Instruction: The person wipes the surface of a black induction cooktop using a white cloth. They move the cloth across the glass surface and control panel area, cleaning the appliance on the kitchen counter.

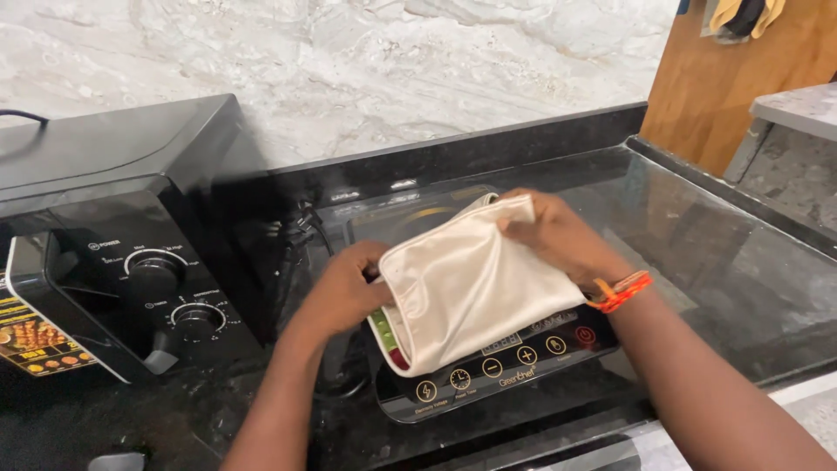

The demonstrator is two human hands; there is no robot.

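Black microwave oven point(113, 253) at left, two dials on its front, sitting on dark granite counter point(741, 262). Marble-pattern wall point(392, 70) behind. Wooden panel point(732, 78) top right, grey ledge point(798, 109) beside it.

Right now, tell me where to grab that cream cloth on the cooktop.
Take the cream cloth by its far top corner, where the right hand already pinches it, coming from the right. That corner is lifted off the induction cooktop, while the left hand covers the left edge and the rest lies flat.
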